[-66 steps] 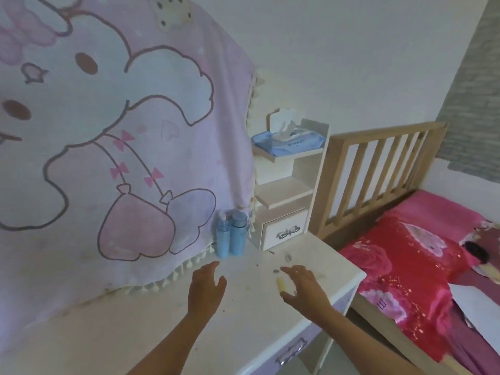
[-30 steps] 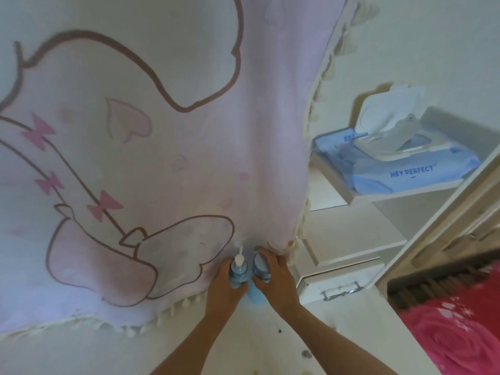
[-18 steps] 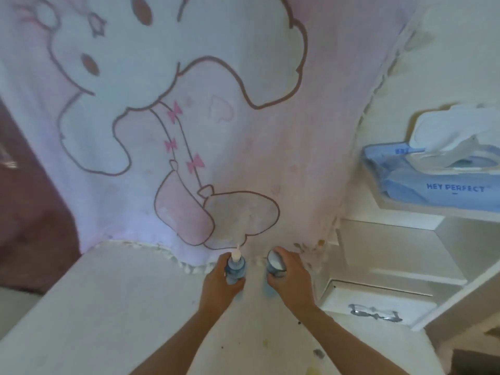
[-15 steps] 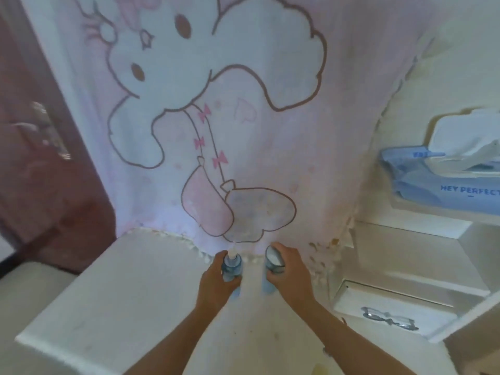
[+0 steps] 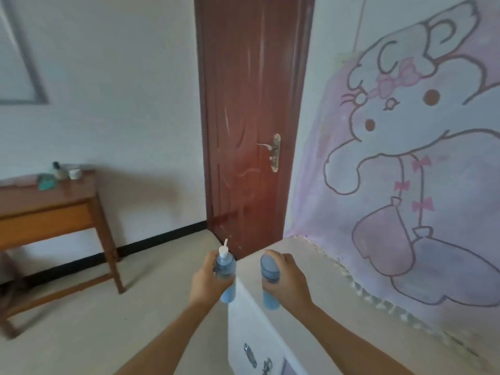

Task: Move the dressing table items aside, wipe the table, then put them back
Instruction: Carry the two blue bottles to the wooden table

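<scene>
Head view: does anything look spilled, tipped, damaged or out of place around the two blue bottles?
Nothing stands out. The left hand holds the pump bottle and the right hand the capped bottle, both upright, no spill showing. The rabbit blanket hangs down onto the dressing table, its fringe lying on the top.

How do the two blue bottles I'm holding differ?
The pump bottle, in the left hand, has a white nozzle; the capped bottle, in the right hand, a blue cap. The pump bottle is past the table edge, the capped bottle over the table. Both are blue, upright.
</scene>
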